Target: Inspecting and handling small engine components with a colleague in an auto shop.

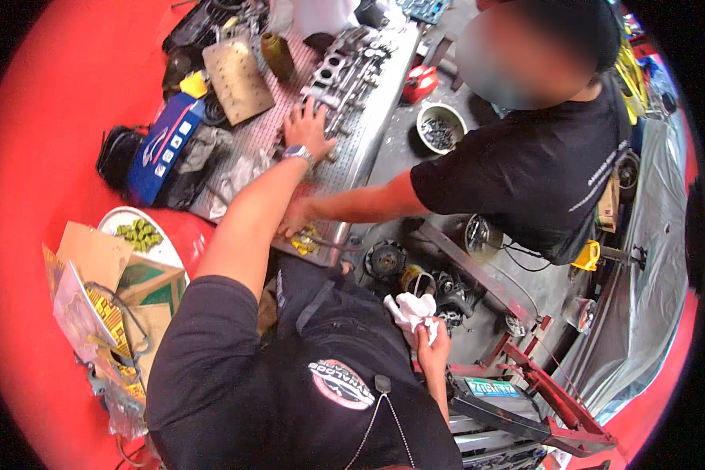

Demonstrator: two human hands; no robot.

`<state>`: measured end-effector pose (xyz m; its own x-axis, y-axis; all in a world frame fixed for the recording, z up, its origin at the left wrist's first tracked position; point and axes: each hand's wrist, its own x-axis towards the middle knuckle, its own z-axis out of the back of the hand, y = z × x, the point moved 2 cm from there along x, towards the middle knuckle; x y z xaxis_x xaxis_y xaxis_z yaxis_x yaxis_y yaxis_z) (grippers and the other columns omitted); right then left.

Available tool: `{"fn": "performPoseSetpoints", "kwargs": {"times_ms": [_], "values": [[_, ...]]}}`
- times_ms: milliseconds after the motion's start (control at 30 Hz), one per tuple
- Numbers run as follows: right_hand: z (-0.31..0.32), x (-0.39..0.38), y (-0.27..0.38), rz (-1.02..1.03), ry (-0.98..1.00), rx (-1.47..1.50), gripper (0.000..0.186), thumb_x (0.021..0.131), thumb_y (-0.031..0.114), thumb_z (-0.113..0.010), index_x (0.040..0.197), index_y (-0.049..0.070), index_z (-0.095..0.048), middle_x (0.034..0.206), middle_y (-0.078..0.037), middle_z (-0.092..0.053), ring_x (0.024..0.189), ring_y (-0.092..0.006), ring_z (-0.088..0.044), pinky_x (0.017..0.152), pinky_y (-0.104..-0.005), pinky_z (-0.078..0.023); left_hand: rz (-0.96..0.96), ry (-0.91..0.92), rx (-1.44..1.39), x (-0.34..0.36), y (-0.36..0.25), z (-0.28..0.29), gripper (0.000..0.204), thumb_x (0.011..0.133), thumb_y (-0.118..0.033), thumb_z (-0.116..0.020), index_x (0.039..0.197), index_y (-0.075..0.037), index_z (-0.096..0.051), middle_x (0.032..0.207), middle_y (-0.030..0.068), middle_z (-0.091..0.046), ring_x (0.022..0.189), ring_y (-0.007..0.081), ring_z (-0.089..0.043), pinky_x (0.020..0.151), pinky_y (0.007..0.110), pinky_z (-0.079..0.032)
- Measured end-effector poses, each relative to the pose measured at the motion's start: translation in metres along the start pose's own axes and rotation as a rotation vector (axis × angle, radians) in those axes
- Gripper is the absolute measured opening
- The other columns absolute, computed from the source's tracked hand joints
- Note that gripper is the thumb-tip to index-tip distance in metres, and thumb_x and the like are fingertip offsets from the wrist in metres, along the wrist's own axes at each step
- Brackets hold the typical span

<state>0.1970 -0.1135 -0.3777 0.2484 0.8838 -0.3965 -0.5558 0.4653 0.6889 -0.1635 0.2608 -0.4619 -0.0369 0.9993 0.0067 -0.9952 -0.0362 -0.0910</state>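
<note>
Left hand (307, 129), fingers spread wide, presses flat on the perforated metal worktop (352, 157), just beside the grey cylinder head (343, 74). Right hand (433, 345) grips a crumpled white rag (411, 311) over the engine parts (415, 274). Another person's hand (296, 219) rests on the worktop's near edge.

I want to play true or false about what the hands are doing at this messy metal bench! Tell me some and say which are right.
1. The left hand with the wristwatch lies flat and open on the perforated metal bench. True.
2. The right hand holds a yellow sponge. False: it grips a crumpled white cloth.
3. A round white bowl of dark metal bits sits beside the bench. True.
4. The grey metal engine part with round holes lies on the floor. False: it lies on the bench, just past the left hand.
5. The other person's hand rests on the bench edge. True.
</note>
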Motion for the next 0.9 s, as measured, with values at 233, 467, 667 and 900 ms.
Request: {"fn": "performPoseSetpoints", "kwargs": {"times_ms": [233,467,667,900], "values": [[0.008,0.008,0.007,-0.019,0.094,0.016,0.021,0.088,0.013,-0.065,0.104,0.002,-0.059,0.089,-0.013,-0.066,0.083,-0.0217,-0.062,0.078,-0.0340,-0.049,-0.054,-0.155,-0.102,0.009,0.011,-0.006,0.091,0.067,-0.050,-0.078,0.144,-0.020,-0.040,0.153,0.0108,-0.028,0.144,0.0362,-0.020,0.115,0.059,-0.017],[-0.013,0.000,-0.019,-0.084,0.210,0.092,0.022,0.088,0.016,-0.066,0.105,0.003,-0.061,0.088,-0.011,-0.066,0.080,-0.0198,-0.061,0.076,-0.0332,-0.049,-0.033,0.036,-0.088,0.013,0.011,-0.014,0.099,0.068,-0.050,-0.077,0.150,-0.020,-0.031,0.157,0.0128,-0.023,0.146,0.0349,-0.019,0.110,0.062,-0.026],[-0.018,0.008,-0.009,-0.051,0.172,0.015,0.024,0.086,0.020,-0.067,0.104,0.004,-0.062,0.089,-0.015,-0.066,0.081,-0.0254,-0.064,0.076,-0.0357,-0.050,0.017,0.248,0.052,0.017,0.010,-0.009,0.111,0.073,-0.058,-0.070,0.157,-0.023,-0.005,0.163,0.0108,0.004,0.150,0.0337,-0.003,0.106,0.071,-0.023],[-0.027,0.010,0.000,-0.052,0.162,0.037,0.020,0.084,0.013,-0.066,0.100,0.002,-0.062,0.090,-0.016,-0.066,0.085,-0.0306,-0.066,0.079,-0.0365,-0.050,0.053,0.393,0.127,0.028,0.009,-0.020,0.118,0.074,-0.061,-0.067,0.155,-0.022,0.009,0.161,0.0135,0.017,0.149,0.0364,0.011,0.104,0.073,-0.022]]}}
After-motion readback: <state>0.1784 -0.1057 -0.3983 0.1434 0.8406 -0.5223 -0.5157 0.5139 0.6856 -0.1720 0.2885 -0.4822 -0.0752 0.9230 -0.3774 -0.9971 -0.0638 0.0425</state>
